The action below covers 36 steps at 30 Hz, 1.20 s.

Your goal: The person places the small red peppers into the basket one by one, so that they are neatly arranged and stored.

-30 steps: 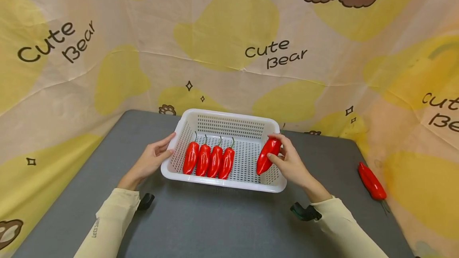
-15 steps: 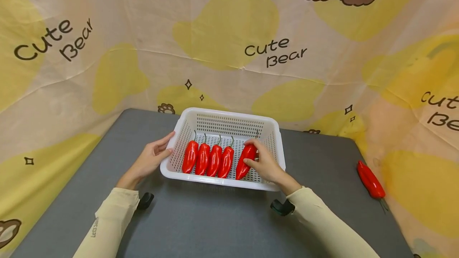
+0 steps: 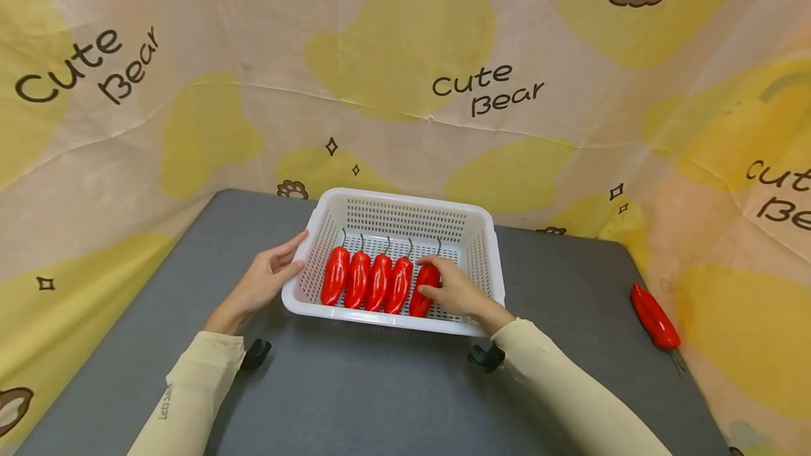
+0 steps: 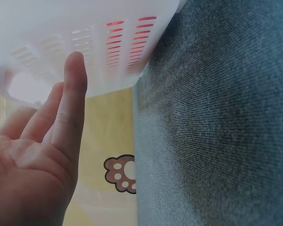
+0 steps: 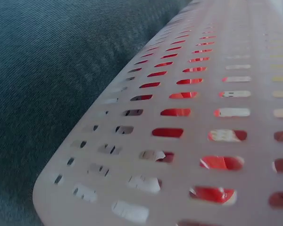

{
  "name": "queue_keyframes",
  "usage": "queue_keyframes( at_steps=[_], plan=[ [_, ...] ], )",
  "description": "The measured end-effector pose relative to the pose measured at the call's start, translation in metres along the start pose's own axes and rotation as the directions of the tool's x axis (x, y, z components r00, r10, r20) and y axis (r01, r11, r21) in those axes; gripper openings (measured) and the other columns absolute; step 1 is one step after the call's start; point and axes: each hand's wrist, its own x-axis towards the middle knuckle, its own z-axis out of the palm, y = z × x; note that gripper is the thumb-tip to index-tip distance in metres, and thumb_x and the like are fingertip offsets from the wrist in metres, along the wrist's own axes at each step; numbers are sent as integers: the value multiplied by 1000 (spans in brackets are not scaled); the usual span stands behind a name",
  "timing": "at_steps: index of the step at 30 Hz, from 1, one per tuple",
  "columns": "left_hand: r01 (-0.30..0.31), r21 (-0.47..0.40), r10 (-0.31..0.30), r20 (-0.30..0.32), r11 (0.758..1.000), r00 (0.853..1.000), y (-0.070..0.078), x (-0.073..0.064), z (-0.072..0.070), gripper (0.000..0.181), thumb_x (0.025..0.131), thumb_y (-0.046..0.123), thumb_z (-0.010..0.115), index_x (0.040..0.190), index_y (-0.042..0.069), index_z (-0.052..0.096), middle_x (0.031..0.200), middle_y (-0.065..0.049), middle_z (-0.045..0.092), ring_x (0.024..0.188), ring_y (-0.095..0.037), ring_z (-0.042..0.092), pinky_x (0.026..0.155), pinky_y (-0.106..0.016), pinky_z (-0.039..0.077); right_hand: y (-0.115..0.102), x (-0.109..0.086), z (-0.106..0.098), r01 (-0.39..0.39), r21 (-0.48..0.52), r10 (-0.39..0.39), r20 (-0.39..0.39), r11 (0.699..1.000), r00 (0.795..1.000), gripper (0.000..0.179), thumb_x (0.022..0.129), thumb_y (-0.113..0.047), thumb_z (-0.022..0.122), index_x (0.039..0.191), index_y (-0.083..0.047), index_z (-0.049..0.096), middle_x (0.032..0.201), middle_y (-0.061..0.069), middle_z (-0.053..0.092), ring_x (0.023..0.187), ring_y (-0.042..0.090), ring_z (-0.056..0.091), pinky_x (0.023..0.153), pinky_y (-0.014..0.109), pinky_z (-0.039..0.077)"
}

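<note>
In the head view a white slotted plastic basket (image 3: 405,326) holds a row of red peppers (image 3: 379,283) with green stems, stems pointing away. My right hand (image 3: 457,293) reaches into the basket and grips the rightmost red pepper (image 3: 423,299) between thumb and fingers, just right of the others. At the basket's left side my left hand (image 3: 266,279) touches the rim. In the left wrist view the left hand's fingers (image 4: 70,110) lie fairly straight against the outer wall. The right wrist view shows the slotted wall (image 5: 146,117) with red behind it; the right hand is mostly hidden there.
Another red pepper (image 3: 657,317) lies near the right edge of the grey table (image 3: 380,400). A printed cloth (image 3: 380,55) hangs close behind the table and along both sides. Black wrist devices (image 3: 486,357) sit under both sleeves.
My right hand has carried the pepper left from the basket's right end and down beside the row. The left hand stays at the rim.
</note>
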Motion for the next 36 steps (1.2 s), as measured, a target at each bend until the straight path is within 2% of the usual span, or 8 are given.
queue_keyframes(
  at_steps=[4, 9, 15, 19, 26, 31, 36],
  plan=[
    [2, -2, -2, 0, 1000, 1000, -1, 0, 0, 64, 103, 14, 57, 160, 11, 28, 159, -23, 38, 112, -9, 65, 86, -26, 59, 0, 3, 2, -27, 40, 26, 48, 999, 999, 54, 94, -13, 69, 145, -7, 50, 136, 16, 55, 123, 29, 52, 107, 50, 48],
    [0, -4, 0, 2, 1000, 1000, 0, 0, -1, 64, 104, 13, 56, 161, 11, 27, 159, -23, 36, 111, -8, 66, 86, -27, 59, 1, 6, 2, -79, 85, 68, 123, 993, 990, 61, 95, -21, 69, 150, -12, 45, 149, 17, 44, 133, 34, 46, 108, 58, 46],
    [5, -4, -5, 2, 1000, 1000, 2, 0, -1, 64, 104, 14, 56, 161, 12, 27, 160, -23, 36, 113, -10, 66, 87, -29, 59, 2, 5, 2, -114, 89, 99, 155, 989, 983, 59, 94, -22, 69, 148, -11, 48, 148, 14, 48, 133, 32, 46, 108, 58, 46],
    [16, -1, -16, 2, 1000, 1000, 2, 0, 0, 64, 104, 14, 57, 161, 12, 27, 160, -23, 37, 112, -10, 66, 87, -28, 59, 4, 5, 3, -123, 88, 108, 159, 989, 981, 57, 94, -22, 69, 146, -8, 50, 144, 14, 54, 129, 31, 50, 111, 58, 44],
    [21, 0, -21, -2, 1000, 1000, 3, -1, 1, 64, 104, 14, 56, 161, 12, 27, 159, -23, 37, 112, -12, 66, 86, -27, 59, 7, 6, 3, -147, 103, 129, 165, 984, 978, 54, 95, -23, 68, 144, -8, 51, 141, 13, 56, 129, 31, 49, 114, 59, 39],
    [16, -5, -16, -2, 1000, 1000, 2, -1, 1, 64, 103, 13, 56, 161, 12, 27, 159, -24, 37, 111, -11, 66, 85, -28, 60, 8, 6, 2, -137, 107, 117, 180, 985, 977, 48, 96, -23, 66, 140, -9, 53, 136, 13, 57, 123, 29, 50, 110, 57, 42],
    [4, -12, -4, -1, 1000, 1000, 1, -1, 1, 64, 104, 13, 56, 161, 11, 27, 159, -24, 37, 109, -6, 66, 85, -27, 59, 8, 6, 3, -116, 112, 95, 182, 987, 979, 54, 96, -22, 66, 145, -10, 48, 145, 13, 53, 132, 32, 48, 112, 59, 41]
  ],
)
